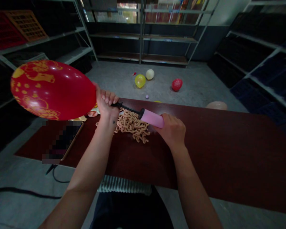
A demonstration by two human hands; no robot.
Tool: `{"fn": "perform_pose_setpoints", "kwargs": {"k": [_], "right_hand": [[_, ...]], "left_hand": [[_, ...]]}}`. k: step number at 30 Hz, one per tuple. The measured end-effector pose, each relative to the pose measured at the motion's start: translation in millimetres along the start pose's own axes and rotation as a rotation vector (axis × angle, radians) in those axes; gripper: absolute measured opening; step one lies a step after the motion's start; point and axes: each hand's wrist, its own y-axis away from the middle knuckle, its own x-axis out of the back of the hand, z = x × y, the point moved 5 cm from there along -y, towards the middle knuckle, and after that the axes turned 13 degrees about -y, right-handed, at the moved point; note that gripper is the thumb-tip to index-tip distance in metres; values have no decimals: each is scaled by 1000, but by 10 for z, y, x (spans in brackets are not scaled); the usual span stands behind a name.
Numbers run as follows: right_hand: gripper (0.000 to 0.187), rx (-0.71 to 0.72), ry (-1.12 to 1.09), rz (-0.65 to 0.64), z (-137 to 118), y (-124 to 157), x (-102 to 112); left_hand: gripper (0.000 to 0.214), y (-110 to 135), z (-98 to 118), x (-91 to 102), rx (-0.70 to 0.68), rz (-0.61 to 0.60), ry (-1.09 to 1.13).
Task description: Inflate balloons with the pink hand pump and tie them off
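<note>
A large inflated red balloon [54,90] with yellow printed figures and hearts fills the left side. My left hand [106,101] is closed at its narrow end, gripping the neck together with the black end of a balloon pump. The pump's thin black rod runs from there into its pink barrel [152,118], and part of the rod is exposed. Around the barrel's other end my right hand [173,130] is wrapped. Beneath the pump, a heap of beige, twisted, cord-like pieces [131,125] lies on the dark red table [216,143].
On the floor beyond the table lie a yellow balloon [140,81], a white balloon [150,74] and a smaller red balloon [177,85]. Metal shelves [166,38] stand behind. A dark, partly pixelated flat object [66,138] rests at the table's left. A black cable [26,192] crosses the floor.
</note>
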Motion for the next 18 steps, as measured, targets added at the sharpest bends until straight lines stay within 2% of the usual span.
{"fn": "perform_pose_setpoints", "kwargs": {"k": [4,8,13,18], "right_hand": [[37,-39,-128,-13,-202,21,-59],[42,-108,-174,-33,-264,40,-126],[39,-95,-102,-65,-209,24,-190],[39,-55,-54,-55,-193,-17,-218]], "left_hand": [[59,168,-127,-180,105,-74,-8],[60,307,-306,-302,187,-117,-36],[59,243,-509,-201,231,-52,-42],[57,110,-550,-72,222,24,-12]]}}
